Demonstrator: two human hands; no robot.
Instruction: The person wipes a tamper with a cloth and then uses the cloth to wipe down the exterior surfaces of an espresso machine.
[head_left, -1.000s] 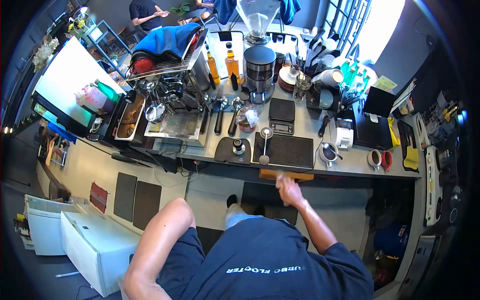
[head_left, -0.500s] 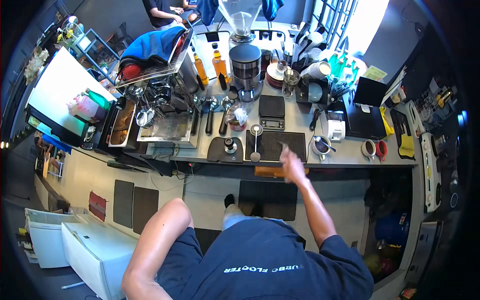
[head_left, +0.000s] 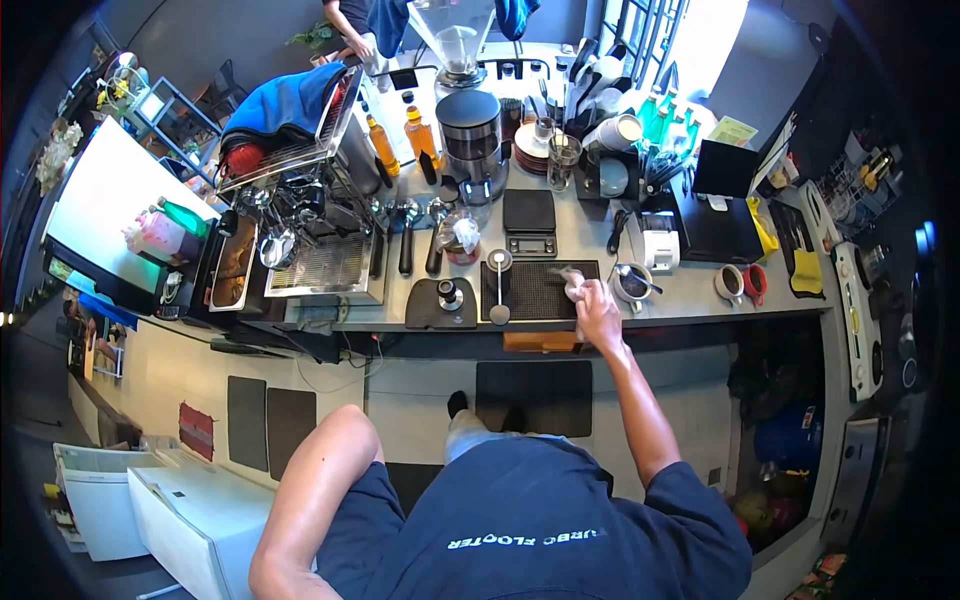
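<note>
Black rectangular ridged mat lies flat at the front edge of the grey counter, and the right hand is now above its right end; a second ago that hand was lower in the view, in front of the counter edge, by the orange-brown wooden front below. The mat and its neighbours keep their places on the counter, though the whole view has shifted. The fingers are bent and their tips blurred, so I cannot tell whether they grip anything; the left hand is out of view, its state untold. The mat's surface is dark and finely patterned, its right part hidden by the hand, its left crossed by a pale long-stemmed tool with rounded ends. Just beyond its right edge stands a white cup with dark contents and a spoon. Left of it, a silver-and-black tamper stands on a dark pad; behind it sits a flat black scale. Towards the counter's right end are another white cup and a red cup, close together.
</note>
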